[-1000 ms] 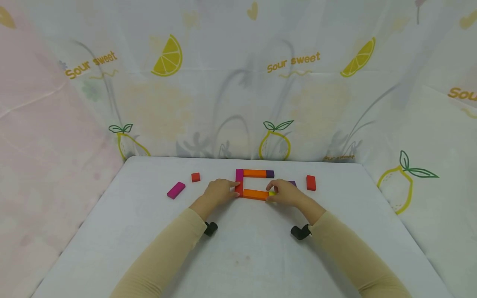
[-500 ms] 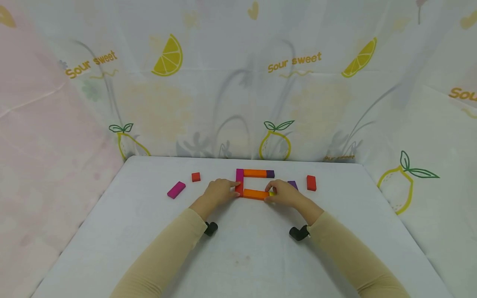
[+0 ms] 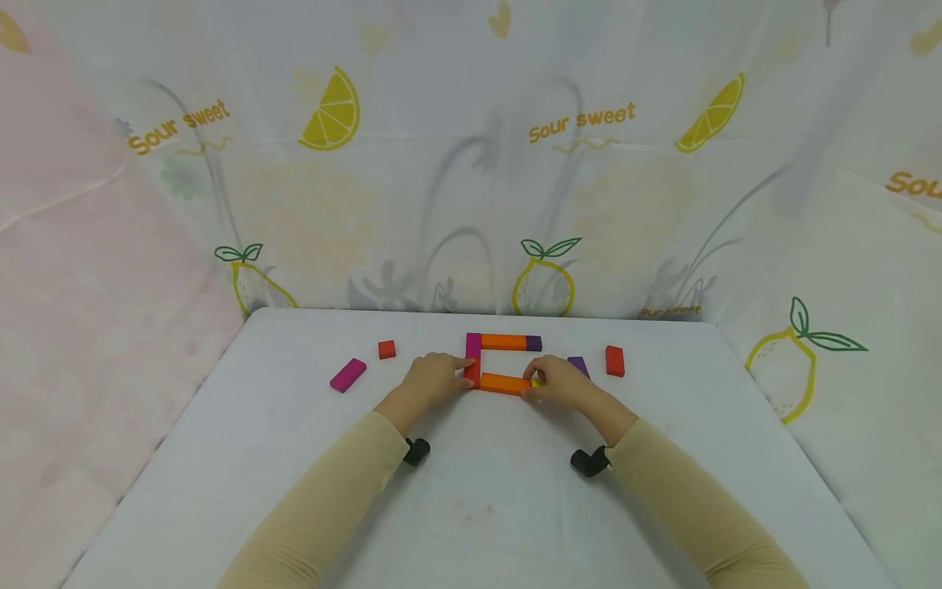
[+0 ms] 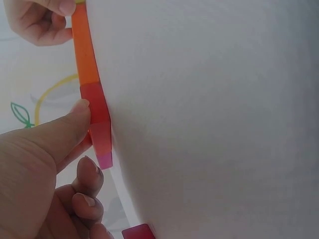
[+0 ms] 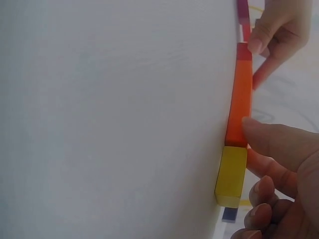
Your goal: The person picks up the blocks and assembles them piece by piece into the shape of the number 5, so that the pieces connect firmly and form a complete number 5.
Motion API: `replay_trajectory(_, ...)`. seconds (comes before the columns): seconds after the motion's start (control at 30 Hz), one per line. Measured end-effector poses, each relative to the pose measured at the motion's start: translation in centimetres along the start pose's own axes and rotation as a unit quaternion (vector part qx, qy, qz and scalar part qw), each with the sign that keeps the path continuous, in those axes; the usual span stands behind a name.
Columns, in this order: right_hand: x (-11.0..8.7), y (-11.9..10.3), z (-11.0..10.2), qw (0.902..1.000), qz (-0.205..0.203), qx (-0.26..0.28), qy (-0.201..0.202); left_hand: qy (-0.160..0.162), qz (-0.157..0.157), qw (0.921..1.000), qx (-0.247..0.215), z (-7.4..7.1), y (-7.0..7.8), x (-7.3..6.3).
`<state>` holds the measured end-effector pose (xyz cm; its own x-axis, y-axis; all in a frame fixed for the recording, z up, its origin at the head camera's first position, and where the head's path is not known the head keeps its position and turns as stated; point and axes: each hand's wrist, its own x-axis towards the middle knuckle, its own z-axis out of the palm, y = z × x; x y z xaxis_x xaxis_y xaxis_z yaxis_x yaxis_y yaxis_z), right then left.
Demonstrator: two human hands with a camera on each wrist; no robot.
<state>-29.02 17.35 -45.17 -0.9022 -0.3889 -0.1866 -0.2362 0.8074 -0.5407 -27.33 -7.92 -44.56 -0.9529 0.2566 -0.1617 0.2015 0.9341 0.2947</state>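
In the head view, my left hand [image 3: 432, 380] holds the red block [image 3: 473, 377] at its lower left with thumb and index finger. That block lines up with a magenta block [image 3: 473, 343] behind it. An orange block [image 3: 504, 384] runs rightward from the red one, and my right hand [image 3: 562, 382] pinches its right end. A yellow block [image 5: 232, 172] sits against that end, mostly covered by the right hand in the head view. Farther back, another orange block [image 3: 504, 343] extends from the magenta block to a small purple block [image 3: 533, 343].
Loose on the white table [image 3: 471, 491] lie a magenta block [image 3: 348, 375] and a small red block [image 3: 386, 350] at left. A purple block [image 3: 578, 366] and another red block [image 3: 614, 361] lie at right. A lemon-printed cloth [image 3: 441, 204] hangs behind the table.
My right hand has shifted slightly left along the near orange block, uncovering more of the loose purple block. My left hand stays in place on the red block.
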Motion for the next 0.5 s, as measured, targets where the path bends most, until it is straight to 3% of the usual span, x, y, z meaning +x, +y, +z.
replay_trajectory(0.5,-0.7,0.4,-1.2,0.9995,0.011,0.015,0.024,0.002,0.0,1.0,-0.003,0.3,-0.3,0.3)
